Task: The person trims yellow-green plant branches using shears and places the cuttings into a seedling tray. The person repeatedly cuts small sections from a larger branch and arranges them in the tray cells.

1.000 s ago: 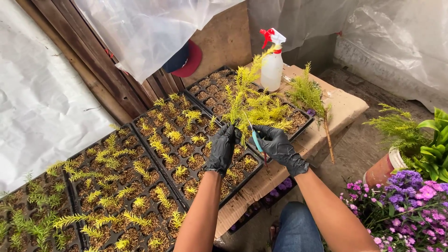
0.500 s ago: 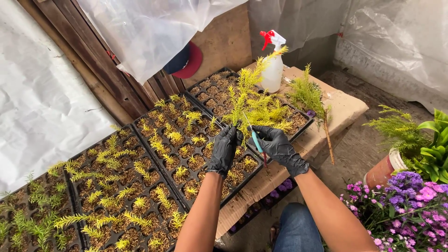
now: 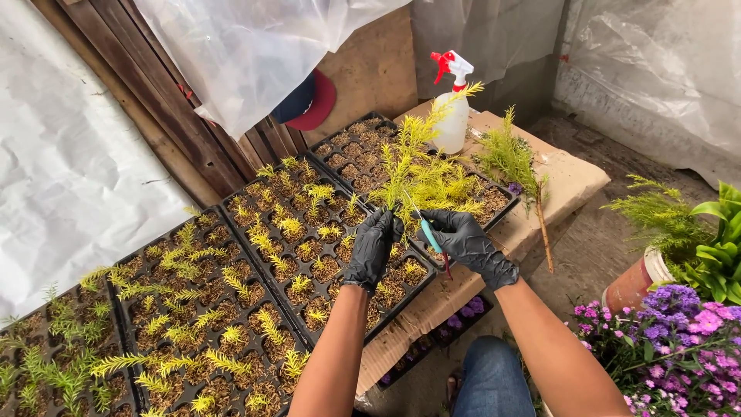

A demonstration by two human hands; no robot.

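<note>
Black gloves covered both hands, which worked just above the near edge of a cardboard-topped bench, beyond the person's blue-jeaned knee. Across the last second almost nothing had shifted: both hands held the same spot and the same grip, and only the leafy tips swayed a little, so the hold looked settled rather than in mid-move.

The left hand was closed, its fingertips pinched narrowly on the lower stem of a yellow-green branch. The right hand was curled around a blue-handled tool, whose thin blade pointed up and left to the stem, just beside the left fingertips. The branch rose from that pinch and fanned away from the person, over a black seedling tray full of small yellow cuttings.

More such trays ran off along the bench to the left. A second cut sprig lay toward the bench's right edge, and a white spray bottle with a red trigger stood at the far edge. Purple flowers and a clay pot sat off the bench, to the right.
</note>
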